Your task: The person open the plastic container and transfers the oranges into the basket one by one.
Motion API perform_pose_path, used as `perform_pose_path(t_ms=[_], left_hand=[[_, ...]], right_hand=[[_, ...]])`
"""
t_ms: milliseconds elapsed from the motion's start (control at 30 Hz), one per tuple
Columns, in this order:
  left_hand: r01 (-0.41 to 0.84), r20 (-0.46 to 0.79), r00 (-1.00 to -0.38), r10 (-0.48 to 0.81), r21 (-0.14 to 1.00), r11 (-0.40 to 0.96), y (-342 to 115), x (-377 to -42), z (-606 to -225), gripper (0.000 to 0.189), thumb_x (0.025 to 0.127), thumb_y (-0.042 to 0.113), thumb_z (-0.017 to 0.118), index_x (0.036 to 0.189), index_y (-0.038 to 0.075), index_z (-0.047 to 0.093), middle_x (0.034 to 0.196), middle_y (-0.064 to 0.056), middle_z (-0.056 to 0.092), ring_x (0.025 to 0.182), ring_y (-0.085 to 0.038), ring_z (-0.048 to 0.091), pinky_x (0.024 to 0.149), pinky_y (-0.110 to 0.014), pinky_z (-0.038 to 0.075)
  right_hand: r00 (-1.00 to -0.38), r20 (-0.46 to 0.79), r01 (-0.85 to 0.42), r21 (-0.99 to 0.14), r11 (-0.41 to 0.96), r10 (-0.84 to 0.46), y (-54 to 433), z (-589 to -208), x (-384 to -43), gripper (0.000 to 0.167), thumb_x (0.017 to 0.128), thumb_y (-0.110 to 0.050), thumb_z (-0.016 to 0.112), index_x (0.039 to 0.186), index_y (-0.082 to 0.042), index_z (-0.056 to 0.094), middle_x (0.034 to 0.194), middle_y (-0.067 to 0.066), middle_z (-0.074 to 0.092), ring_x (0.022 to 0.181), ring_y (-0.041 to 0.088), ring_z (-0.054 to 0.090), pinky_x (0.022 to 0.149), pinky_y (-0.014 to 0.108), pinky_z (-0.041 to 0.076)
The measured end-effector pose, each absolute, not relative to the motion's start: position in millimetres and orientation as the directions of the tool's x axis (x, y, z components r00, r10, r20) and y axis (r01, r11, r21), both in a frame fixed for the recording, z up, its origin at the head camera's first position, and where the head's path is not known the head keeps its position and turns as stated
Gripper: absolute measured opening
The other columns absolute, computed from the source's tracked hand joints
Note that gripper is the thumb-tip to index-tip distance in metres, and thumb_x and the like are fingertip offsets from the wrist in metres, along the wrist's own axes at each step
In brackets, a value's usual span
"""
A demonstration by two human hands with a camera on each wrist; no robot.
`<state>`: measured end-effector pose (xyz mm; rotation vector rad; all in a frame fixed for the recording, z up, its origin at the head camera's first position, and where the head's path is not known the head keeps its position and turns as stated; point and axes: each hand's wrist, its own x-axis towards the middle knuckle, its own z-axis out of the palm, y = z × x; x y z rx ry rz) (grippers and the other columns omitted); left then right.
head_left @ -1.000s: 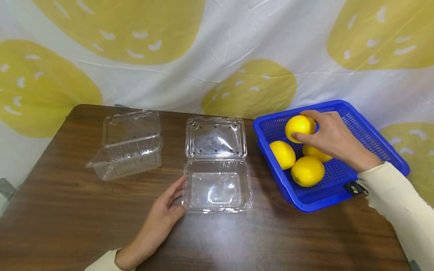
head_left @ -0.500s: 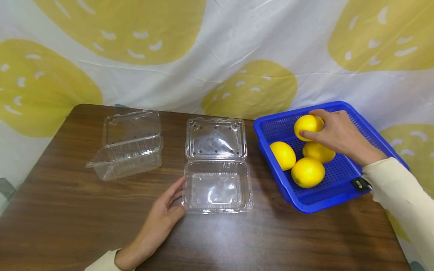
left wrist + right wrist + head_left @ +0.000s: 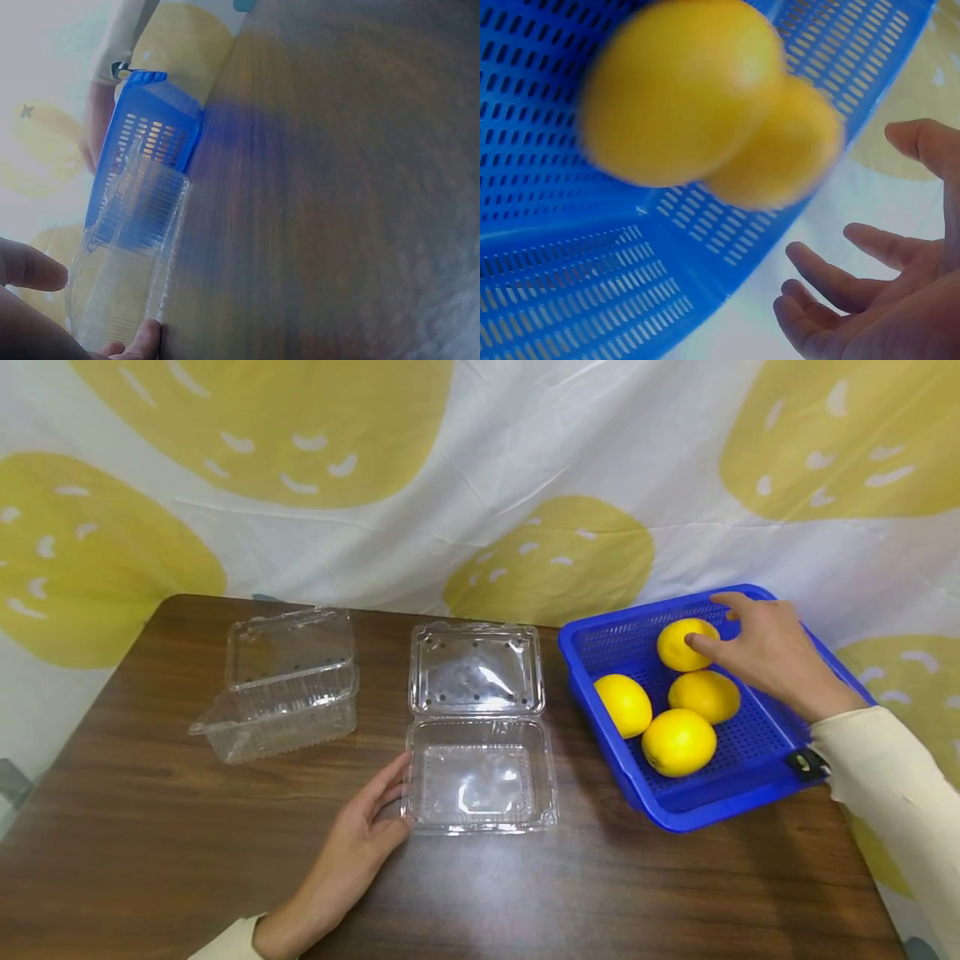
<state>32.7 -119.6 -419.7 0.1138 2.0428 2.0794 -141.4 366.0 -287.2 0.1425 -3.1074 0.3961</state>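
My left hand (image 3: 352,843) touches the left side of a clear plastic clamshell container (image 3: 480,822), whose lid is folded back flat. In the left wrist view its fingertips (image 3: 146,337) meet the container wall. Over the right part of a blue plastic basket (image 3: 720,810), my right hand (image 3: 772,652) has its thumb and fingers spread. The thumb overlaps the rear lemon (image 3: 678,647) in the head view. In the right wrist view the hand (image 3: 885,277) is apart from the lemons (image 3: 682,90). Other lemons (image 3: 678,743) lie in the basket.
A second clear clamshell container (image 3: 288,727) stands tilted on the left of the dark wooden table (image 3: 187,843). Behind the table hangs a white cloth (image 3: 315,556) with yellow fruit prints. A black wrist device (image 3: 808,764) is at the right sleeve.
My right hand has let go of the rear lemon and drawn back to the right with its fingers apart. That lemon sits slightly farther right in the basket. The left hand stays in place.
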Motion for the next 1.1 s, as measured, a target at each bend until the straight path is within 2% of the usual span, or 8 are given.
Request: perform_pose_path(t_ms=[133,300,567,833,1100], left_hand=[[-0.096,-0.092,-0.973,0.211,0.995,-0.012,-119.6,31.9,-420.2,0.079,0.095,-0.010,0.064,0.169,0.002,0.039,0.167,-0.024,0.047,0.149,-0.043,0.049,0.108,-0.020,0.053],[-0.097,-0.093,-0.974,0.208,0.995,-0.011,-119.6,30.9,-420.1,0.080,0.095,-0.011,0.064,0.169,0.002,0.039,0.167,-0.024,0.047,0.149,-0.042,0.049,0.108,-0.020,0.053],[-0.082,-0.078,-0.974,0.214,0.997,-0.012,-120.2,31.1,-420.1,0.081,0.095,-0.006,0.064,0.170,0.005,0.037,0.165,-0.022,0.050,0.148,-0.041,0.050,0.109,-0.021,0.052],[-0.075,-0.073,-0.974,0.217,0.997,-0.002,-120.1,30.7,-419.3,0.073,0.105,0.005,0.065,0.171,0.005,0.034,0.165,-0.021,0.051,0.149,-0.040,0.050,0.113,-0.019,0.047],[-0.098,-0.079,-0.968,0.237,0.993,-0.070,-120.5,30.5,-419.2,0.067,0.112,0.015,0.060,0.171,0.002,0.032,0.164,-0.024,0.048,0.146,-0.041,0.051,0.110,-0.031,0.057]], right_hand=[[-0.994,0.048,-0.109,-0.257,0.960,-0.100,363.3,-283.4,-142.1,0.078,0.104,-0.046,0.070,0.153,0.013,0.051,0.136,0.047,0.059,0.125,0.068,0.047,0.105,0.077,0.040],[-0.991,0.048,-0.130,-0.254,0.958,-0.122,358.7,-283.6,-142.7,0.077,0.104,-0.044,0.071,0.151,0.014,0.052,0.138,0.047,0.059,0.128,0.069,0.046,0.109,0.078,0.037],[-0.992,-0.043,-0.106,-0.272,0.956,-0.122,356.3,-282.2,-139.8,0.082,0.106,-0.047,0.069,0.157,0.013,0.047,0.150,0.044,0.052,0.140,0.065,0.042,0.115,0.078,0.035],[-0.991,-0.069,-0.095,-0.277,0.956,-0.118,355.0,-279.4,-130.4,0.083,0.107,-0.050,0.068,0.157,0.013,0.046,0.153,0.043,0.050,0.143,0.063,0.040,0.115,0.079,0.035],[-0.985,-0.096,-0.111,-0.281,0.953,-0.143,350.4,-281.7,-115.0,0.083,0.108,-0.052,0.067,0.156,0.013,0.049,0.154,0.041,0.051,0.145,0.063,0.040,0.117,0.080,0.033]])
